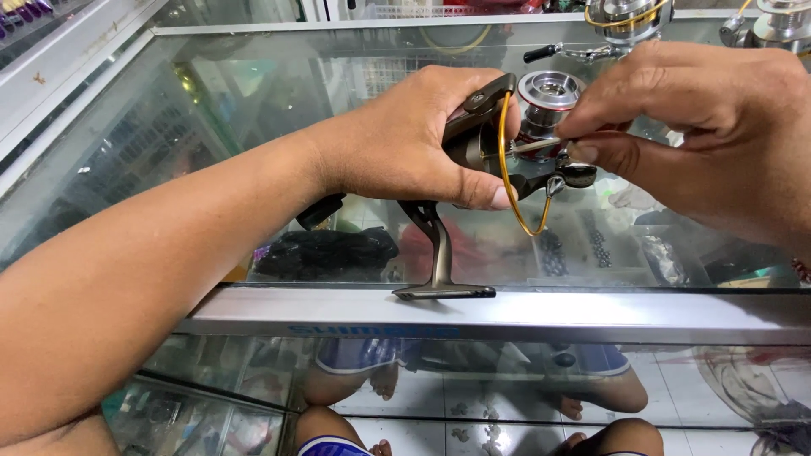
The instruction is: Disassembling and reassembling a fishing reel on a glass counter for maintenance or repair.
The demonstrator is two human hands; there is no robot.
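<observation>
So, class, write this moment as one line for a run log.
left hand: grip around fishing reel body | right hand: fingertips pinch a small part at the spool | gold bail wire: hangs down | reel foot: above glass counter

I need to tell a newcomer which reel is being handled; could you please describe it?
Start at the glass display counter. Above its front edge, the left hand grips a dark bronze spinning reel. Unlike the silvery reels at the back, it is held, with a golden wire bail.

The dark bronze spinning fishing reel (473, 135) has a smooth, satin metallic body and foot, a glossy gold wire bail arm (507, 181) and a polished silver-and-red metal spool (547, 95). The clear glass display counter (253, 101) is glossy and reflective, edged with a brushed, probably aluminium, silver rail (507, 317).
</observation>
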